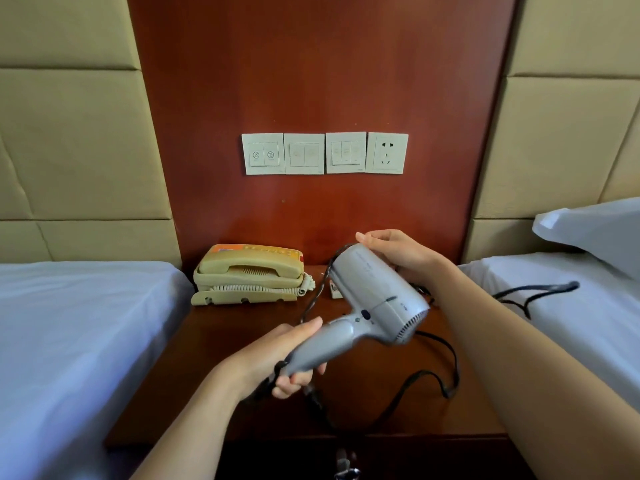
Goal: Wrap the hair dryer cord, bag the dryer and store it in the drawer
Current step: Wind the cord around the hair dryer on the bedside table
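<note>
Between two beds, over the brown surface (221,344), your left hand (277,358) grips the hair dryer (370,299) handle, your right hand (398,258) holds its nose; wind the loose cord (429,379) snugly.

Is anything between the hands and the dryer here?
No. The left hand grips the dryer by its handle and the right hand holds its barrel. The cord trails loose over the nightstand, unwrapped.

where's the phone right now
The beige phone sits at the back left of the wooden nightstand, against the wall panel, left of the hair dryer.
</note>
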A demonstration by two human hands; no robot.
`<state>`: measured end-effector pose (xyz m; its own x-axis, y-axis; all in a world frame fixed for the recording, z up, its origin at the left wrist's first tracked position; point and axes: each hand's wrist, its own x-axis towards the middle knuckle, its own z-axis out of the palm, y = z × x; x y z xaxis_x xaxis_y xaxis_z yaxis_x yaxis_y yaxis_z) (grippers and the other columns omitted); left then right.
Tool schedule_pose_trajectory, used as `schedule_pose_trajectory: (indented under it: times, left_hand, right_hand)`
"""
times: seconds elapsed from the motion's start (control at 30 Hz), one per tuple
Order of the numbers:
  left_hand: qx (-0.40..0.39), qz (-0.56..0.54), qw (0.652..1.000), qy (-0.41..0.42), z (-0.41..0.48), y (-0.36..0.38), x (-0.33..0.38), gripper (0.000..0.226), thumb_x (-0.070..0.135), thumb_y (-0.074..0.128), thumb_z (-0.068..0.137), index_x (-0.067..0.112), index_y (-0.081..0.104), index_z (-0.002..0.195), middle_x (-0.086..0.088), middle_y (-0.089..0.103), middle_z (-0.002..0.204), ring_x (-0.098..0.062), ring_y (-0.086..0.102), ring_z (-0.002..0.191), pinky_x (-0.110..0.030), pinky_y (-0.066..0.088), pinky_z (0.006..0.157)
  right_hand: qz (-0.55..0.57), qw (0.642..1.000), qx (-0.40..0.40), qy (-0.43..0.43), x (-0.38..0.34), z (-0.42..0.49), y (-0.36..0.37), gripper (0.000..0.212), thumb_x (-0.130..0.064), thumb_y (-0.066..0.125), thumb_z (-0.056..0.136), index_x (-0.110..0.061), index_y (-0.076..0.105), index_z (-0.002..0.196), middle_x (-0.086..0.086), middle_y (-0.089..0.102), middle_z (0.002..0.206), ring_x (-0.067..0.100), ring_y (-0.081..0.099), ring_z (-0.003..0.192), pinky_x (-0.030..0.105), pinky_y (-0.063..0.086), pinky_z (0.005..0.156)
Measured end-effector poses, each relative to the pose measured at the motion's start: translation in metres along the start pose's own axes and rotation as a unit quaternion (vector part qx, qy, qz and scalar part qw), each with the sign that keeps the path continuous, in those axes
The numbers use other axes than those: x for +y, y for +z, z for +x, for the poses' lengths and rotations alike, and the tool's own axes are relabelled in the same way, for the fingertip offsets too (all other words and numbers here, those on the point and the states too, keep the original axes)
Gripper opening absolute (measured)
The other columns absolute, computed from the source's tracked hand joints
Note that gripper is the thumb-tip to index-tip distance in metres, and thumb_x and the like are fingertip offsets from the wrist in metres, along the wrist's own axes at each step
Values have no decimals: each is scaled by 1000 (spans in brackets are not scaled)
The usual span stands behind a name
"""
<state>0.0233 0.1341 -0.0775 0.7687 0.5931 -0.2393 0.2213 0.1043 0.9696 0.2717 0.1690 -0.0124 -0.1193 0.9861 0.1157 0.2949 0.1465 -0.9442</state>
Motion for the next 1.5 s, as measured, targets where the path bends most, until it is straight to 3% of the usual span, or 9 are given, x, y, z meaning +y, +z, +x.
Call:
schedule_pose_trajectory:
  times: [0.17, 0.3, 0.4, 0.5, 0.8, 0.97, 1.17, 1.33, 1.5]
  left_hand:
    - [-15, -42, 999, 8, 10, 0, 3, 60, 60, 40, 83, 6, 59, 69, 1, 41, 40, -5, 32, 26, -13, 24, 32]
    - [-15, -90, 995, 32, 8, -1, 6, 63, 69, 56, 73, 6, 61, 67, 0, 42, 38, -6, 33, 24, -11, 26, 31]
    - [3, -165, 983, 74, 3, -7, 13, 67, 68, 78, 49, 5, 60, 67, -2, 42, 38, -7, 34, 24, -11, 28, 30]
    - [84, -219, 967, 102, 2, -9, 16, 68, 64, 76, 53, 3, 54, 71, -2, 42, 38, -8, 35, 23, -12, 28, 30]
    - [340, -156, 920, 116, 10, 2, 15, 22, 23, 65, 86, 3, 55, 87, -1, 45, 52, -8, 40, 33, -18, 33, 33]
    - [421, -71, 897, 116, 19, 3, 11, 30, 12, 67, 81, 5, 48, 103, -8, 54, 64, -16, 44, 42, -24, 35, 36]
    - [477, 74, 873, 74, 24, -1, 6, 36, 25, 70, 73, 12, 52, 102, -10, 60, 81, -22, 53, 55, -28, 43, 48]
    - [489, 107, 864, 61, 33, -2, 7, 73, 65, 69, 60, 10, 49, 103, -19, 66, 92, -37, 65, 78, -31, 43, 55]
    - [477, 53, 871, 101, 34, 1, 10, 54, 70, 54, 69, 18, 48, 83, -5, 55, 74, -26, 52, 62, -33, 41, 55]
  right_hand:
    - [29, 999, 13, 9, 8, 2, -6, 26, -17, 46, 96, -6, 51, 73, -16, 63, 51, -5, 55, 45, 13, 43, 45]
    - [-23, 996, 79, 36, 18, -10, -4, 46, 3, 44, 93, -14, 56, 53, -11, 51, 41, 1, 45, 35, 18, 37, 47]
    - [-59, 996, 68, 18, 33, -21, -1, 36, -14, 49, 96, -14, 54, 60, -13, 43, 43, 10, 32, 46, 16, 26, 40]
    - [-106, 993, 49, 32, 30, -34, 3, 41, -33, 49, 96, -12, 56, 61, -5, 35, 46, 10, 27, 43, 19, 23, 40]
    - [-353, 935, -34, -16, -11, -64, 30, 39, -32, 45, 97, -15, 65, 68, -11, 46, 37, 2, 43, 37, 9, 33, 45]
    - [-468, 876, -82, -83, -42, -59, 37, 24, -28, 54, 93, -15, 74, 89, -21, 58, 70, -3, 53, 62, 9, 35, 63]
    - [-600, 787, -55, -130, -71, -44, 60, 25, -36, 53, 92, -19, 71, 94, -3, 69, 90, 18, 60, 81, 33, 47, 68]
    - [-627, 749, -58, -207, -83, -33, 78, 22, -36, 52, 93, -22, 59, 76, -9, 49, 63, 19, 47, 67, 26, 30, 52]
    - [-552, 801, -69, -222, -81, -27, 87, 21, -30, 57, 90, -15, 67, 80, -14, 44, 56, 8, 42, 54, 24, 31, 51]
